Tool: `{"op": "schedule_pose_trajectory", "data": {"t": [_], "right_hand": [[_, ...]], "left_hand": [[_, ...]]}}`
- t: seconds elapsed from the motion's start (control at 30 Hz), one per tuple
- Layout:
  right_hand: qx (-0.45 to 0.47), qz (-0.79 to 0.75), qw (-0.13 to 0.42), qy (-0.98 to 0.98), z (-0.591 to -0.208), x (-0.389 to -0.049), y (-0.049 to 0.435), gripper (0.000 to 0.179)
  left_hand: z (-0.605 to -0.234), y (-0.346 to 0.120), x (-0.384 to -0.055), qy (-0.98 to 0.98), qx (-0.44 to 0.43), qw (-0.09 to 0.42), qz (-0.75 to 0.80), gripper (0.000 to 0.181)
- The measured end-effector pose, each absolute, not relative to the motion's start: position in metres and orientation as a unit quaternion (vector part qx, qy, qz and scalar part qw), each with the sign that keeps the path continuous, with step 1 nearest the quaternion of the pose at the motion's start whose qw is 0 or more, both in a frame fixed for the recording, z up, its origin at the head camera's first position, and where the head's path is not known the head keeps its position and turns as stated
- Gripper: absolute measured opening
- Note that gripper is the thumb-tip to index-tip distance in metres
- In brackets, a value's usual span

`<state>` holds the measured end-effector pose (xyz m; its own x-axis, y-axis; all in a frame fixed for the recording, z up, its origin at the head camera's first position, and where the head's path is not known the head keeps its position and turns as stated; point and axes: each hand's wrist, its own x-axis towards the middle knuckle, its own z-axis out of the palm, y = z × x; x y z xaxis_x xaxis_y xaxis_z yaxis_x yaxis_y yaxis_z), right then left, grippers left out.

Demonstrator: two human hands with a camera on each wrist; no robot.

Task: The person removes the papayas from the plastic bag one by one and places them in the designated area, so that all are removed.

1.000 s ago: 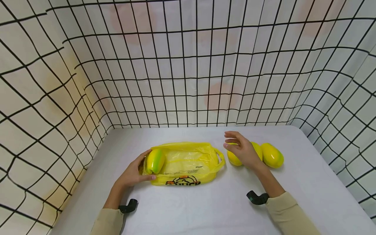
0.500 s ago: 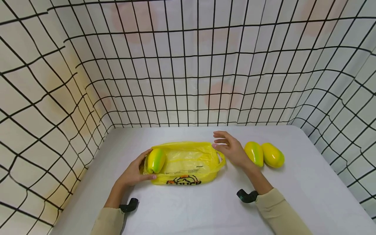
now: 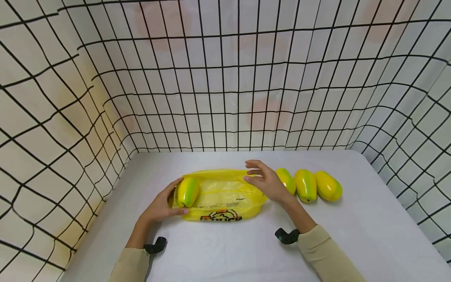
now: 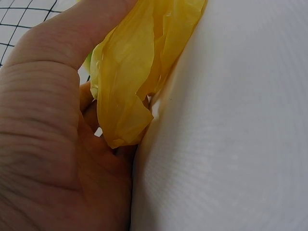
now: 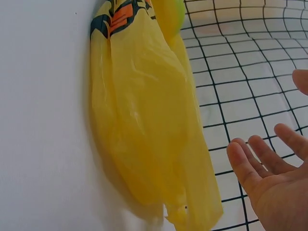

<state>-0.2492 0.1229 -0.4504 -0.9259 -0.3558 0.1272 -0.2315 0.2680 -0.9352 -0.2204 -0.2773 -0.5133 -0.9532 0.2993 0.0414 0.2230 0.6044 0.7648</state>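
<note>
A yellow plastic bag (image 3: 229, 196) with a black and orange print lies spread with its mouth facing up. At its left end, one yellow-green mango (image 3: 188, 192) rests inside. My left hand (image 3: 160, 205) holds that end, thumb over the front rim and the other fingers behind. In the left wrist view the crumpled bag (image 4: 127, 86) sits between thumb and fingers. Over the bag's right end hovers my right hand (image 3: 269, 183), fingers relaxed and holding nothing. The right wrist view shows this hand (image 5: 274, 180) apart from the bag (image 5: 149, 110). It covers the bag's handle in the head view.
Three more mangoes stand in a row to the right: one partly behind my right hand (image 3: 287, 180), a middle mango (image 3: 305, 186) and a rightmost mango (image 3: 329, 186). The white table (image 3: 225, 250) is bounded by black grid netting (image 3: 236, 94) at the back and sides.
My right hand has moved left from above the mangoes to above the right end of the bag, uncovering the mangoes. My left hand keeps its place on the bag.
</note>
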Motion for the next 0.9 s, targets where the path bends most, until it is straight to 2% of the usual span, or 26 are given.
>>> {"op": "schedule_pose_trajectory", "data": {"t": [0.37,0.9], "right_hand": [[-0.185,-0.565,0.095,0.798,-0.459,-0.249,0.095,0.059],[-0.198,-0.571,0.126,0.786,-0.464,-0.246,0.054,0.062]], "left_hand": [[-0.515,-0.278,-0.221,0.897,0.149,0.044,0.413,0.115],[-0.517,-0.278,-0.223,0.897,0.153,0.041,0.414,0.117]]}}
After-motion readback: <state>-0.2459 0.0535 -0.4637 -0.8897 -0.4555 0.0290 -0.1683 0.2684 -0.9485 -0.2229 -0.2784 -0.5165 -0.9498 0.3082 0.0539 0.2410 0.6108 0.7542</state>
